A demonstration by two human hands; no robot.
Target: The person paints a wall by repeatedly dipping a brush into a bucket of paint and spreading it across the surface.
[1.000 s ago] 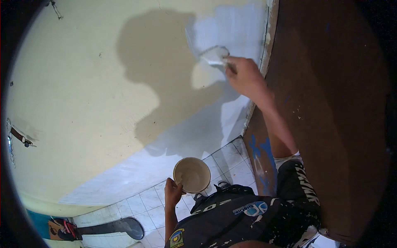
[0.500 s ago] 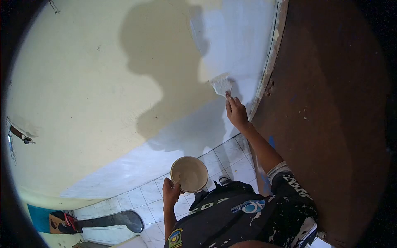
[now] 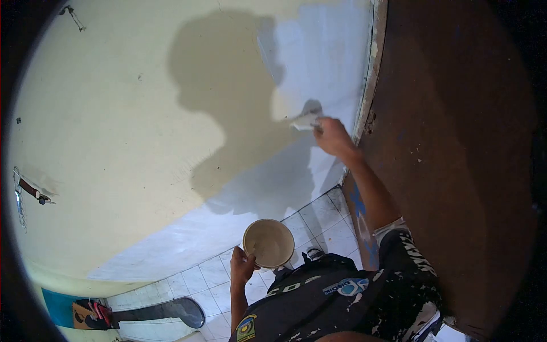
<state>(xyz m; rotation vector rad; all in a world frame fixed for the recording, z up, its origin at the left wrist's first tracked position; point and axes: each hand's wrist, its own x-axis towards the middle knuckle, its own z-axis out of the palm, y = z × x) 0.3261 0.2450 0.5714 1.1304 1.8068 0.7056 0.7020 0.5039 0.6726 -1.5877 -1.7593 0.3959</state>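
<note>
My right hand (image 3: 335, 137) is closed around the handle of a wide paintbrush (image 3: 306, 121), whose whitish bristles point left against the wall (image 3: 137, 125). The brush sits along the edge between the cream paint and a fresh white patch (image 3: 325, 57). Lower down, my left hand (image 3: 242, 265) grips the rim of a round bucket (image 3: 269, 244) at its left side, thumb over the edge. The bucket is held in front of my body with its mouth facing up, and pale residue coats its inside.
A brown surface (image 3: 450, 142) fills the right side beyond a chipped edge strip (image 3: 370, 74). White floor tiles (image 3: 212, 278) lie below the wall. A strap (image 3: 35, 192) hangs from the wall at the left. A dark, long, rounded object (image 3: 165, 309) is at lower left.
My right hand has turned the brush from pointing up to pointing left and shifted slightly right. The bucket in my left hand appears a little farther right and lower.
</note>
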